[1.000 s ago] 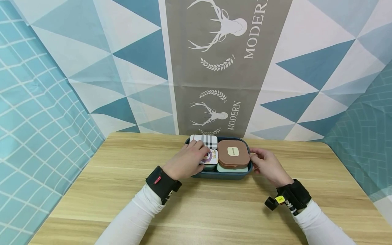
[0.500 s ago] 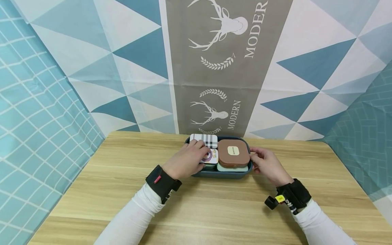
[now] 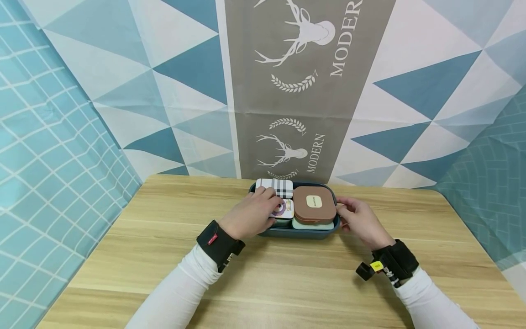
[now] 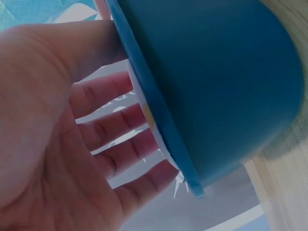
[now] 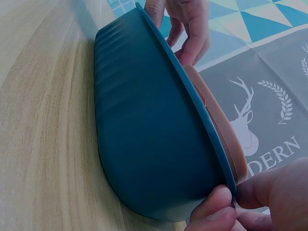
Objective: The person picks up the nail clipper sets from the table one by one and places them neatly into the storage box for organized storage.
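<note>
A dark blue rectangular bin (image 3: 296, 234) stands on the table near the wall, packed with small boxes. My left hand (image 3: 250, 212) reaches over its left side and grips a small tin with a white, purple-ringed lid (image 3: 287, 209); thumb lies at the front edge, fingers at the back. Behind that tin is a white plaid-lidded tin (image 3: 283, 188). A brown rounded-square case (image 3: 314, 205) with a cream label lies on a pale green box (image 3: 313, 225) in the right half. At the bin's right end, my right hand (image 5: 269, 202) pinches the rim between thumb and fingers.
The wood-grain table (image 3: 296, 283) extends in front and to both sides. A patterned wall cloth (image 3: 296, 105) with triangles and deer rises right behind the bin. Blue tiled sheets (image 3: 49, 137) hang at the sides.
The view has shifted very slightly. Both hands, the bin and the boxes stay in the same places.
</note>
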A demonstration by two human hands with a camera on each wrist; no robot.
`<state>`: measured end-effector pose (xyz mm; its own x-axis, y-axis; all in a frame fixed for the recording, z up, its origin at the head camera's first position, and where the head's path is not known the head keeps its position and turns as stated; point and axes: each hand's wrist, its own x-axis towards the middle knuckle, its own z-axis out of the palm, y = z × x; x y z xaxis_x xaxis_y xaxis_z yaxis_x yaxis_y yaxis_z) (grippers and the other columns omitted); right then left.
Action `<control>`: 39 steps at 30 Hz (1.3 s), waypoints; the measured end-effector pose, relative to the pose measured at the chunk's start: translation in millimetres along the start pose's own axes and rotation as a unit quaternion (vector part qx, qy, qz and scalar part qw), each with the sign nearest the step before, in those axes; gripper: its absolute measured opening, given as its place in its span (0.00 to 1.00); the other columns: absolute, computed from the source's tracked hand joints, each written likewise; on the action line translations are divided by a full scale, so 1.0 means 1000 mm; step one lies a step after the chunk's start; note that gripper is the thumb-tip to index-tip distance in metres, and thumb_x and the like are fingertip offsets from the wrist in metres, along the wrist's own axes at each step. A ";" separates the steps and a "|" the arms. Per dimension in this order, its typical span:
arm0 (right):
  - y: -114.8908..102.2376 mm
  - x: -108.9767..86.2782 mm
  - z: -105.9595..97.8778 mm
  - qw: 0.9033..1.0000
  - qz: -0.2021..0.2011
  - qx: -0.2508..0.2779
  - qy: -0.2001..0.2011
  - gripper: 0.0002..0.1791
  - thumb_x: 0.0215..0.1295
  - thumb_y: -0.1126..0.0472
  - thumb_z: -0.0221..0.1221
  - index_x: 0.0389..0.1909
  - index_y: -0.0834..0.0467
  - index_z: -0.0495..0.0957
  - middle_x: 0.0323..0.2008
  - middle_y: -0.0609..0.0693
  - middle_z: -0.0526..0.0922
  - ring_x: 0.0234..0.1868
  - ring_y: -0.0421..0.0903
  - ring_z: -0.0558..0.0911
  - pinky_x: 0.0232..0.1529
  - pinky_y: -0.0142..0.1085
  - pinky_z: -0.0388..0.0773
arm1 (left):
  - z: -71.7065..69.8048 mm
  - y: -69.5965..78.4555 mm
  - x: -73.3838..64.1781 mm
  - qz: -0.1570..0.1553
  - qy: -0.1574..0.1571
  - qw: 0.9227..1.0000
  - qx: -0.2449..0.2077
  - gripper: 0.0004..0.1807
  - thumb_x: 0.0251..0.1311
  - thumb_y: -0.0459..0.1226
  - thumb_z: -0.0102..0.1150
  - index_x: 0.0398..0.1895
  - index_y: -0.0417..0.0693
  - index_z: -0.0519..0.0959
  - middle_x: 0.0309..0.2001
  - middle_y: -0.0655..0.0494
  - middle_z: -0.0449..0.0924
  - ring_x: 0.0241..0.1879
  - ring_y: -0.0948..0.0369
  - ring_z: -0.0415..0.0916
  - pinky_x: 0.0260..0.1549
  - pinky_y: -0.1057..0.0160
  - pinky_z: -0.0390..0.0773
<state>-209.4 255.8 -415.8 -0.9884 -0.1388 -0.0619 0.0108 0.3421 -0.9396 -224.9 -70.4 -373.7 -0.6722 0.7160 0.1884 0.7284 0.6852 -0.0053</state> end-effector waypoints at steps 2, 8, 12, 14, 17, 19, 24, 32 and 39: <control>0.000 0.000 0.000 1.000 0.001 0.000 -0.001 0.25 0.85 0.60 0.51 0.75 0.67 0.68 0.38 0.61 0.78 0.32 0.48 0.79 0.32 0.40 0.81 | 0.000 0.000 0.000 0.002 0.000 1.000 0.001 0.22 0.66 0.42 0.74 0.60 0.46 0.83 0.53 0.52 0.78 0.52 0.53 0.72 0.50 0.53 0.78; -0.001 -0.001 -0.001 1.000 0.002 -0.002 -0.005 0.26 0.85 0.59 0.51 0.76 0.67 0.67 0.38 0.62 0.77 0.33 0.49 0.78 0.33 0.40 0.81 | 0.000 0.000 0.000 0.003 0.002 1.000 -0.001 0.22 0.66 0.43 0.75 0.60 0.46 0.83 0.53 0.52 0.78 0.51 0.53 0.71 0.50 0.53 0.77; -0.002 -0.001 -0.002 1.000 0.001 -0.005 -0.007 0.27 0.86 0.58 0.51 0.77 0.67 0.66 0.38 0.62 0.77 0.33 0.49 0.78 0.33 0.40 0.81 | -0.001 0.000 0.000 0.004 0.004 1.000 -0.003 0.22 0.67 0.43 0.75 0.60 0.47 0.82 0.54 0.52 0.77 0.51 0.52 0.71 0.50 0.53 0.76; -0.002 -0.001 -0.003 1.000 0.001 -0.005 -0.007 0.27 0.86 0.58 0.50 0.77 0.67 0.65 0.38 0.62 0.77 0.33 0.49 0.78 0.33 0.40 0.81 | -0.001 0.000 0.000 0.005 0.004 1.000 -0.004 0.22 0.67 0.43 0.74 0.61 0.47 0.82 0.54 0.51 0.77 0.51 0.52 0.71 0.51 0.53 0.76; -0.002 -0.001 -0.003 1.000 0.002 -0.004 -0.007 0.27 0.86 0.58 0.50 0.77 0.67 0.65 0.38 0.62 0.77 0.33 0.48 0.78 0.33 0.40 0.81 | -0.001 0.000 0.000 0.003 0.000 1.000 -0.012 0.22 0.67 0.43 0.74 0.60 0.47 0.82 0.54 0.51 0.77 0.51 0.52 0.70 0.52 0.53 0.76; -0.001 -0.001 -0.003 1.000 0.002 -0.003 -0.009 0.27 0.86 0.59 0.50 0.77 0.67 0.65 0.38 0.62 0.77 0.33 0.48 0.78 0.33 0.40 0.81 | -0.002 0.000 0.000 0.002 -0.001 1.000 -0.018 0.22 0.67 0.43 0.74 0.60 0.47 0.82 0.54 0.51 0.77 0.51 0.52 0.70 0.52 0.52 0.76; -0.002 -0.001 -0.003 1.000 0.001 -0.004 -0.013 0.27 0.86 0.58 0.50 0.78 0.68 0.64 0.39 0.61 0.77 0.34 0.48 0.78 0.33 0.40 0.81 | -0.003 0.000 -0.001 0.001 -0.002 1.000 -0.018 0.22 0.67 0.43 0.75 0.61 0.48 0.82 0.55 0.51 0.77 0.52 0.52 0.70 0.53 0.52 0.76; -0.001 -0.002 -0.003 1.000 -0.006 -0.011 -0.025 0.28 0.87 0.57 0.49 0.78 0.68 0.63 0.40 0.62 0.77 0.34 0.49 0.78 0.33 0.40 0.80 | -0.002 -0.001 -0.001 0.001 -0.011 1.000 -0.007 0.23 0.67 0.44 0.74 0.62 0.48 0.82 0.53 0.52 0.77 0.51 0.53 0.71 0.52 0.54 0.76; -0.002 -0.001 -0.007 0.999 -0.016 -0.017 -0.034 0.29 0.87 0.58 0.48 0.79 0.69 0.61 0.38 0.62 0.76 0.34 0.49 0.77 0.32 0.40 0.79 | -0.004 0.000 0.001 -0.007 -0.014 1.000 -0.010 0.23 0.67 0.45 0.74 0.62 0.48 0.82 0.55 0.52 0.77 0.51 0.53 0.70 0.53 0.54 0.75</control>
<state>-209.5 261.5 -411.8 -0.9757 -0.2118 -0.0564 -0.0262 0.3683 -0.9293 -225.3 -70.5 -369.9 -0.6861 0.7095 0.1609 0.7207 0.6931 0.0172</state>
